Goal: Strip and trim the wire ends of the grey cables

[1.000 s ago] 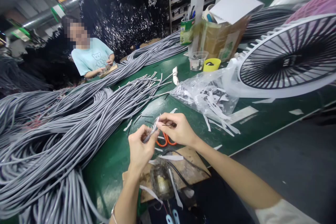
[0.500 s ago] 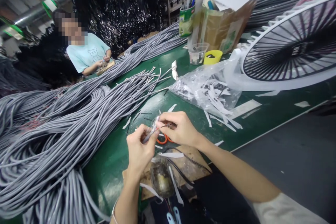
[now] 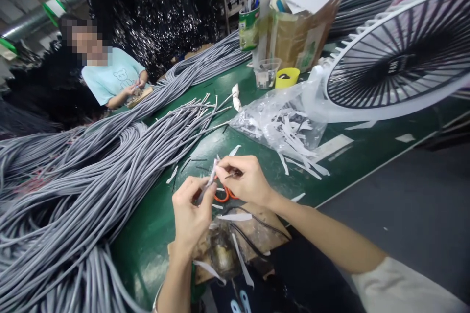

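Observation:
My left hand [image 3: 190,211] pinches the end of a grey cable [image 3: 206,187] and holds it up over the green table [image 3: 154,220]. My right hand [image 3: 245,179] is closed at the cable's tip, with thin dark wires [image 3: 232,174] between its fingers. Both hands hover above orange-handled scissors [image 3: 223,194] that lie on the table, partly hidden by them. Just below the hands a brown board [image 3: 257,232] carries a clear wrapper, white paper strips and thin black wires.
A big heap of grey cables [image 3: 73,190] fills the table's left side. A clear bag of white strips [image 3: 282,124] lies behind the hands, with a white fan guard [image 3: 389,58], yellow cup [image 3: 286,78], cardboard box [image 3: 304,29]. Another person [image 3: 108,78] works at the far left.
My hands stay together on the cable end, shifting only slightly. The camera view has swung a little, so everything sits further left and up.

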Demonstrator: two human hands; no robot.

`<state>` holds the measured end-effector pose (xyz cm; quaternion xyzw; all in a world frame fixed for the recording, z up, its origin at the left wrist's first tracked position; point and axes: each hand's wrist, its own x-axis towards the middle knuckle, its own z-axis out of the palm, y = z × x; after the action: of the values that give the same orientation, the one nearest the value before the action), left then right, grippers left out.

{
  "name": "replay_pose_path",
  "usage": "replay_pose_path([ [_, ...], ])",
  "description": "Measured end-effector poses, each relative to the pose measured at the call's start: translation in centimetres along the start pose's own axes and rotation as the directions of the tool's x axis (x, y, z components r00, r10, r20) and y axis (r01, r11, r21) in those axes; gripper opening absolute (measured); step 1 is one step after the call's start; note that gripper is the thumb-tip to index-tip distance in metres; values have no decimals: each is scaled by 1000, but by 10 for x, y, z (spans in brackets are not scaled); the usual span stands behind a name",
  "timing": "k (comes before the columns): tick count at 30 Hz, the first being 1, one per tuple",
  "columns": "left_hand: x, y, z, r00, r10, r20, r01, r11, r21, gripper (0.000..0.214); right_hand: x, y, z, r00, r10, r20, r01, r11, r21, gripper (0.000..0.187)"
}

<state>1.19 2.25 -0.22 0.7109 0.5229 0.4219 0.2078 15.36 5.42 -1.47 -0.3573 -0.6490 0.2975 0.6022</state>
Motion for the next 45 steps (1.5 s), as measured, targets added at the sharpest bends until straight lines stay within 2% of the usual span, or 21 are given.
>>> replay_pose_path([
  [3, 0, 0, 0, 999, -44, 11, 44, 997, -62, 18, 4, 2, -2, 988, 155, -16, -151, 978, 143, 15],
  [5, 0, -1, 1, 996, -81, 27, 84, 991, -107, 18, 7, 3, -3, 972, 234, 25, -234, 944, 233, 15],
  [9, -2, -3, 3, 971, -235, 39, 236, 925, -298, 24, 10, 2, -4, 951, 233, 202, -292, 894, 341, 23],
  [11, -2, -2, 4, 950, -306, 59, 303, 860, -410, 28, 9, 1, -4, 947, 213, 240, -287, 896, 338, 26],
  [14, 1, 1, 3, 934, -350, 75, 335, 782, -526, 35, 7, 0, -3, 954, 194, 231, -256, 925, 281, 23],
  [16, 3, 2, 1, 932, -355, 75, 330, 747, -577, 40, 5, 0, -2, 951, 199, 239, -258, 933, 251, 21],
  [20, 3, 2, -3, 940, -323, 112, 319, 711, -627, 37, 8, 7, -1, 905, 221, 364, -322, 914, 247, 22],
  [22, 3, 1, -4, 944, -308, 122, 313, 706, -635, 36, 11, 13, -1, 904, 235, 358, -320, 926, 199, 24],
  [25, 2, 1, -4, 948, -295, 118, 300, 707, -641, 35, 14, 20, -4, 964, 237, 120, -243, 969, 44, 23],
  [27, 3, 1, -4, 947, -296, 124, 305, 711, -634, 35, 10, 18, -6, 981, 190, -48, -193, 980, -43, 21],
  [29, 3, 0, -4, 945, -302, 127, 313, 721, -618, 35, 3, 9, -9, 986, 123, -109, -136, 983, -120, 19],
  [31, 3, -2, -5, 947, -296, 128, 312, 741, -595, 33, -7, -4, -10, 995, 29, -100, -52, 970, -236, 18],
  [33, 3, -4, -5, 951, -277, 140, 306, 761, -572, 32, -15, -17, -11, 995, -89, -49, 62, 915, -399, 14],
  [37, 4, -6, -8, 952, -228, 204, 305, 763, -570, 30, -17, -34, -13, 953, -295, 76, 270, 700, -661, 20],
  [40, 4, -4, -11, 949, -197, 246, 305, 770, -561, 28, -11, -37, -17, 903, -395, 169, 388, 579, -717, 23],
  [45, 4, 1, -13, 940, -177, 291, 308, 805, -508, 35, -5, -39, -21, 852, -450, 268, 486, 488, -725, 25],
])
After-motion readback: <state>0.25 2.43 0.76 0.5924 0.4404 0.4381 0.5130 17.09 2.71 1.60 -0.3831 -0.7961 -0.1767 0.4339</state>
